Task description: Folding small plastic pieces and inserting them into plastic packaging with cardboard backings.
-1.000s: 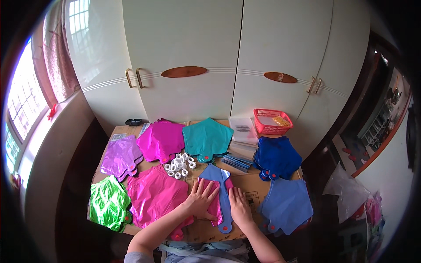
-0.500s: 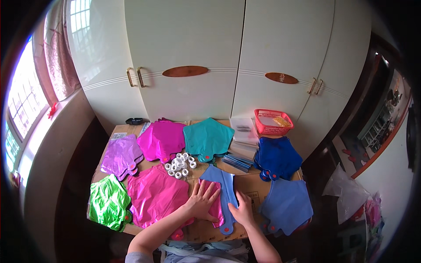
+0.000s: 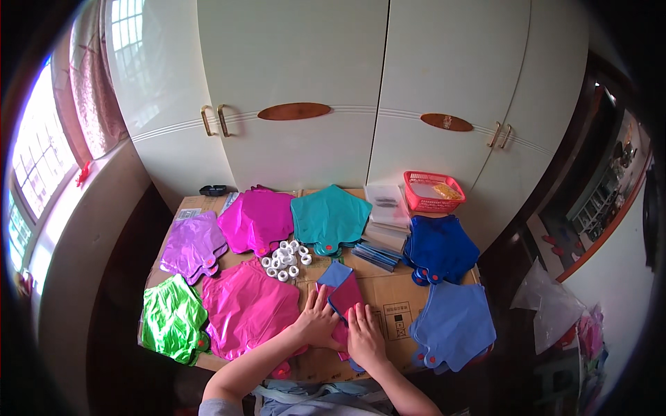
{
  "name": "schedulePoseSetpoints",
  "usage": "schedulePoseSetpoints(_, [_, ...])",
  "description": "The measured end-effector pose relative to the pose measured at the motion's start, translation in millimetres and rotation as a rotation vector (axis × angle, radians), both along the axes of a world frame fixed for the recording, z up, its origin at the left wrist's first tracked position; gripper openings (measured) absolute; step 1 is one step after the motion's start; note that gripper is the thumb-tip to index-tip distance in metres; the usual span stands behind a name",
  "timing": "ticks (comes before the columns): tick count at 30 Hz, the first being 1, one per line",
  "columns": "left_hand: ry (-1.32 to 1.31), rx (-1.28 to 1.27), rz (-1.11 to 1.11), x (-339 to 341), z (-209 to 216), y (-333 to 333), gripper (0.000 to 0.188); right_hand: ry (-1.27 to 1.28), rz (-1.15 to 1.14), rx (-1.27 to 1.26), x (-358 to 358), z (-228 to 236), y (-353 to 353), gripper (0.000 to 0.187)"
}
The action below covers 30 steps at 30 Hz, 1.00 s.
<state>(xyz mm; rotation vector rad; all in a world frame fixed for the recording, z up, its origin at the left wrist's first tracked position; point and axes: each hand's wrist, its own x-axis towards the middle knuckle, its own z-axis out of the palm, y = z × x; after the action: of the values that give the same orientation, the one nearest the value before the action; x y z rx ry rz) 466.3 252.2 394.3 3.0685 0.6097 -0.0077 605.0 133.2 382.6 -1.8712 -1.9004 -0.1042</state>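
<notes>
Before me lies a folded blue-and-pink foil piece (image 3: 345, 297), which looks like a flat, deflated balloon. Its blue face shows at the top, and a magenta side is turned up over the middle. My left hand (image 3: 318, 324) lies on its left part with fingers stretched out. On its right part my right hand (image 3: 365, 340) rests, fingers extended and flat along the fold. Below the hands a bit of the blue tab peeks out, mostly covered. A flat pink foil piece (image 3: 250, 305) lies left of my left hand, with a light blue stack (image 3: 454, 322) to the right.
Farther back are purple (image 3: 194, 243), magenta (image 3: 255, 220), teal (image 3: 330, 216) and dark blue (image 3: 441, 248) foil stacks. White ring-shaped rolls (image 3: 283, 260), clear sleeves (image 3: 386, 208) and a red basket (image 3: 433, 192) sit among them. Green foil (image 3: 170, 319) lies near left, on cardboard (image 3: 395, 295).
The right side of the blue piece has been folded over to the left, turning up its magenta side. My right hand has moved left onto the fold; my left hand stays about where it was.
</notes>
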Motion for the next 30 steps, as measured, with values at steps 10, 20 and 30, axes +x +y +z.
schedulePoseSetpoints(10, [-0.404, -0.548, 0.106, -4.6, -4.2, 31.2, 0.057, -0.055, -0.014, 0.022, -6.4, -0.5, 0.6, 0.046])
schedulePoseSetpoints(20, [-0.371, -0.772, 0.509, 7.7, 9.5, 63.9, 0.024, -0.093, -0.025, 0.025, -9.6, 0.2, 2.3, 0.045])
schedulePoseSetpoints(30, [-0.292, -0.718, 0.422, 13.1, 0.9, 76.7, 0.025, -0.112, -0.005, 0.012, -9.1, 0.6, 1.6, 0.040])
